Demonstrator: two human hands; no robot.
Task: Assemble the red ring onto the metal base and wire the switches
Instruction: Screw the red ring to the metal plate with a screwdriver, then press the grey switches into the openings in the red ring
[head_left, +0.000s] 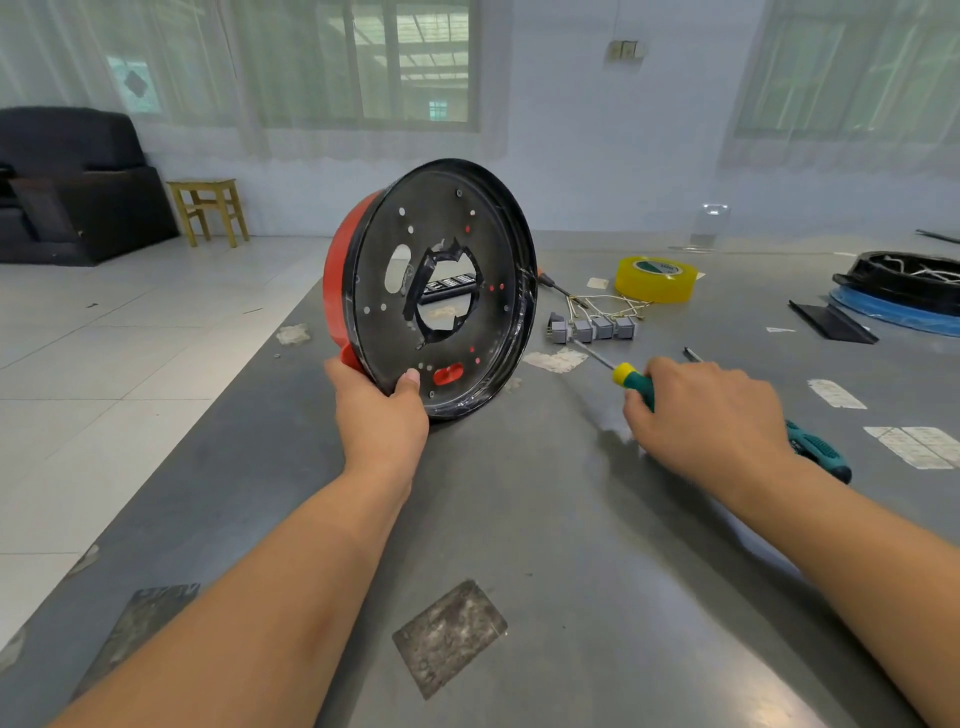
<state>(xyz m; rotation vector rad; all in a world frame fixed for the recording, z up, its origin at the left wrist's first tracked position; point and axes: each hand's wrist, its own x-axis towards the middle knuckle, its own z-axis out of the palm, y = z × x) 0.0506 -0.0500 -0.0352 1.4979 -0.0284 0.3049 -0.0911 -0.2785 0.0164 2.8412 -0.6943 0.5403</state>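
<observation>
The black metal base (452, 228), a round dish with holes and a torn central opening, stands on edge on the grey table (545, 519). The red ring (340, 270) sits against its far side. My left hand (382, 410) grips the bottom rim of both, thumb on the black face. My right hand (709, 421) holds a green and yellow screwdriver (631, 379) low over the table, its shaft pointing at a row of grey switches (592, 328) with thin wires (608, 306).
A yellow tape roll (655, 279) lies behind the switches. A second green tool (821, 449) lies by my right wrist. At the far right sit a black dish (904, 275) on a blue ring and a black strip (831, 321). The table's left edge borders tiled floor.
</observation>
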